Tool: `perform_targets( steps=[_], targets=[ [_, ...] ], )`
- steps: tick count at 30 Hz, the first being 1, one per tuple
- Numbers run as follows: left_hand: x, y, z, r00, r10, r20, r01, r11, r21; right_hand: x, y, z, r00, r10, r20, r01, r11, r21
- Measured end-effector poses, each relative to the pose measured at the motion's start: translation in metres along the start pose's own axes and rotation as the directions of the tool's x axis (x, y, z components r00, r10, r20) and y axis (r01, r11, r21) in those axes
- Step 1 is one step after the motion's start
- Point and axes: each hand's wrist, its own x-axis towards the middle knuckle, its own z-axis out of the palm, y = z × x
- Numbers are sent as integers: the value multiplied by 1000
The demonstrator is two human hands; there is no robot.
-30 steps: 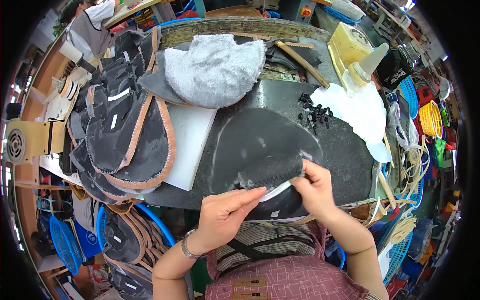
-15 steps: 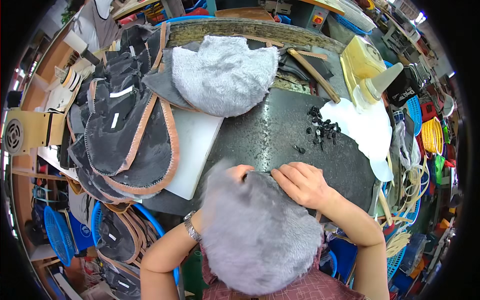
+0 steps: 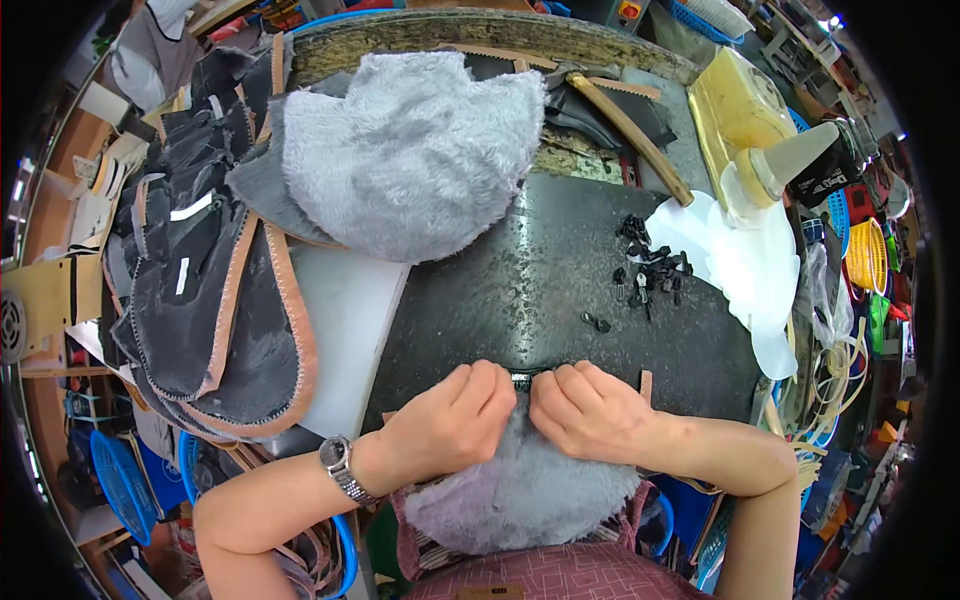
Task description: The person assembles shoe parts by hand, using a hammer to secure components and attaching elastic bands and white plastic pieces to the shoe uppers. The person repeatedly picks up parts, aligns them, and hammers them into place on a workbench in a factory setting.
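Observation:
A grey fur piece (image 3: 520, 490) hangs over the table's near edge in front of my body. Its far edge carries a dark zipper strip (image 3: 521, 379), a short length of which shows between my hands. My left hand (image 3: 450, 415), with a metal watch on its wrist, is closed in a pinch on that edge. Close beside it, my right hand (image 3: 592, 412) pinches the same edge, fingers curled. The fingertips hide what exactly they grip. Beyond the right hand lies a loose pile of small black zipper sliders (image 3: 655, 265), with one or two apart from it.
Black pieces with toothed tan edging (image 3: 210, 310) are stacked at the left beside a white board (image 3: 340, 320). More grey fur (image 3: 410, 150) lies at the back. A hammer (image 3: 635, 140), a yellowish container (image 3: 745, 105) and a white nozzle bottle (image 3: 770, 170) stand or lie at the right.
The fur piece has been swung down and now hangs lower against my body. Both hands have moved nearer to me and sit side by side on its edge, exposing the zipper strip.

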Motion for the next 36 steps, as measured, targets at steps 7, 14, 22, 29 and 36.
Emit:
perform_targets(
  steps=[7,14,22,29,36],
  targets=[
    [-15,-10,-2,993,88,75,-84,995,-57,-10,3,-13,993,0,117,-7,998,57],
    [11,-37,-23,944,-114,308,269,807,-525,-27,-2,-23,960,210,185,-262,906,332],
    [26,-28,6,765,-528,369,639,552,-535,-43,2,-43,853,337,399,-522,543,658],
    [26,-24,16,980,-196,22,194,942,-273,-41,-65,-58,907,417,57,-417,871,258],
    [29,15,0,860,-470,202,511,796,-323,-50,-65,-42,833,489,260,-521,533,667]
  ],
)
